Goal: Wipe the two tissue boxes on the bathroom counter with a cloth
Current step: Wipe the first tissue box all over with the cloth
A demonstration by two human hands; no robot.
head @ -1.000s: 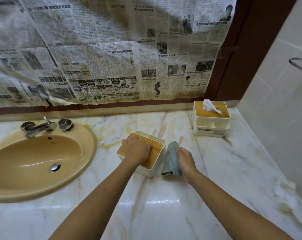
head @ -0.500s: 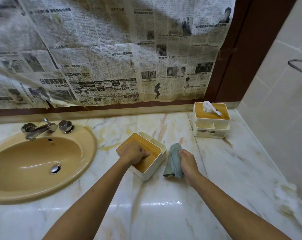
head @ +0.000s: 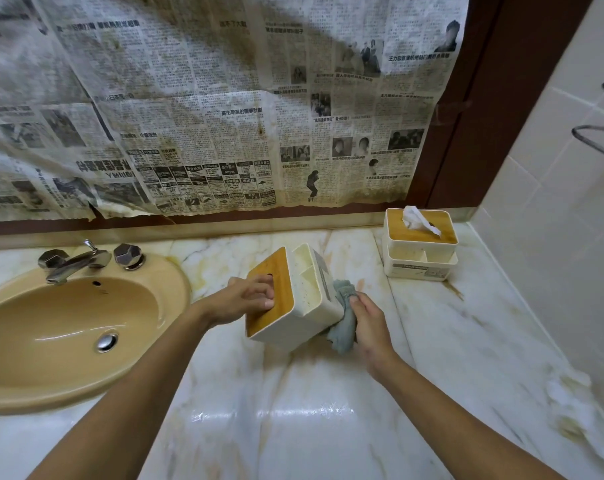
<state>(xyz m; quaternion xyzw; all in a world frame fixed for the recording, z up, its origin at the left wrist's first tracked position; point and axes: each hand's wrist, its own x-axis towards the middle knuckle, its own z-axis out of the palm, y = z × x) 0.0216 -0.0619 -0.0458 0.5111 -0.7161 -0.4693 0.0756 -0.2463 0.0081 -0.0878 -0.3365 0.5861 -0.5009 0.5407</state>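
Bamboo on its lid and white plastic on its body, the near tissue box stands tilted on one edge just to the right of the sink, with the lid turned toward the sink. The left hand holds it there, its fingers curled over the lid.

The right hand grips a bunched grey-green cloth in closed fingers and presses it on the face of the box turned away from the sink.

To do this step well, I think the left hand should hold the box firm so it does not slide on the glossy counter. The cloth can then go in long strokes over the whole face and into the spotted open compartments.

The second tissue box stands farther right of the sink, by the wall, with a tissue sticking out. In my judgement it waits for its turn.
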